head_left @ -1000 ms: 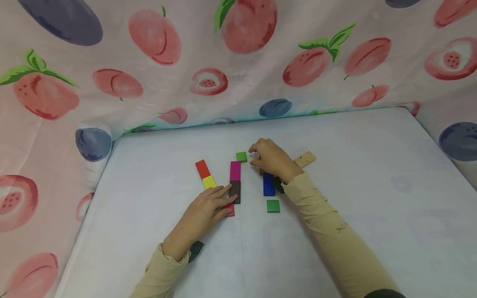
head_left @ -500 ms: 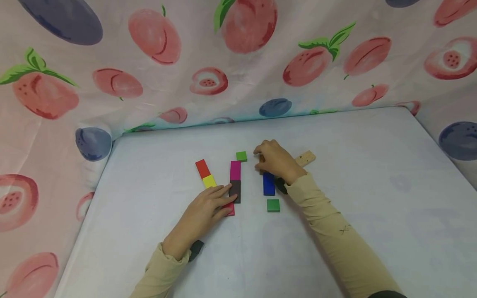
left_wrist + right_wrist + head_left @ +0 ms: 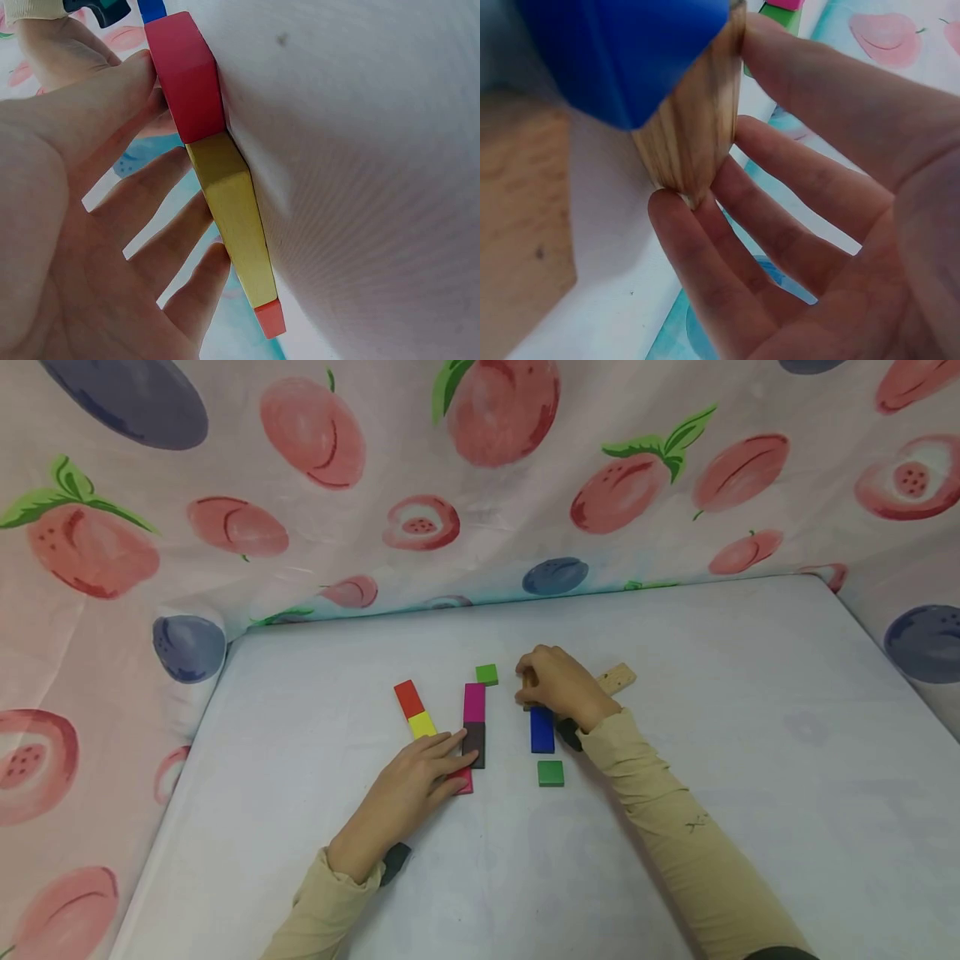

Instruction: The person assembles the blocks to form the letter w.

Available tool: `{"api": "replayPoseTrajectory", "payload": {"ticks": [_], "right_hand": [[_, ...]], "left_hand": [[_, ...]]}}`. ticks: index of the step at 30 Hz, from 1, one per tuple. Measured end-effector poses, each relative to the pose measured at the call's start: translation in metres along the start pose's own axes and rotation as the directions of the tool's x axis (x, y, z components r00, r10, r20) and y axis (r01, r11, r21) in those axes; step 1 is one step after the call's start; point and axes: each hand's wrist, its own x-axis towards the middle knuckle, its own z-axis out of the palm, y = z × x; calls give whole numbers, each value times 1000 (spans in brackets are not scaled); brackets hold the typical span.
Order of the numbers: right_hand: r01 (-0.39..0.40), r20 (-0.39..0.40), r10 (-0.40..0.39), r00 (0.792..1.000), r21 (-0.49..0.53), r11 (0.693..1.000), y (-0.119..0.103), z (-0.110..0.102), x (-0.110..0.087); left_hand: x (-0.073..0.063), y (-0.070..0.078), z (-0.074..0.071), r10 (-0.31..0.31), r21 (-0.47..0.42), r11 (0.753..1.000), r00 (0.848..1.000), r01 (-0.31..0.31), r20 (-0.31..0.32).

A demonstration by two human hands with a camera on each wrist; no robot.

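My left hand (image 3: 401, 789) lies with straight, spread fingers over a slanting row of blocks. Its thumb and fingers touch the sides of a crimson block (image 3: 184, 75) and a yellow block (image 3: 232, 217) in the left wrist view; a red block (image 3: 409, 699) ends that row. Fingertips also reach the dark block (image 3: 473, 743), which adjoins a magenta block (image 3: 474, 702). My right hand (image 3: 564, 683) pinches a brown striped wooden block (image 3: 694, 124) between thumb and fingers, at the far end of a blue block (image 3: 542, 731). In the head view the hand mostly covers the brown block.
A light green block (image 3: 487, 674) lies beyond the magenta one. Nearer me, a green block (image 3: 551, 774) sits just short of the blue block. A pale speckled wooden block (image 3: 617, 678) slants out behind my right hand. Fruit-patterned cloth (image 3: 420, 443) rises behind the white table (image 3: 750, 735).
My right hand has shifted slightly right and nearer to me, its fingers coming onto the brown wooden block. My left hand and the other blocks have stayed put.
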Motion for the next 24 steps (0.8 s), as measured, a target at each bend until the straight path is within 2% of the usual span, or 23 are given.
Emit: {"api": "replayPoseTrajectory", "payload": {"ticks": [24], "right_hand": [[33, 54, -35, 998, 31, 999, 2, 1, 2]], "left_hand": [[-1, 0, -1, 4, -4, 1000, 1000, -4, 6]]}}
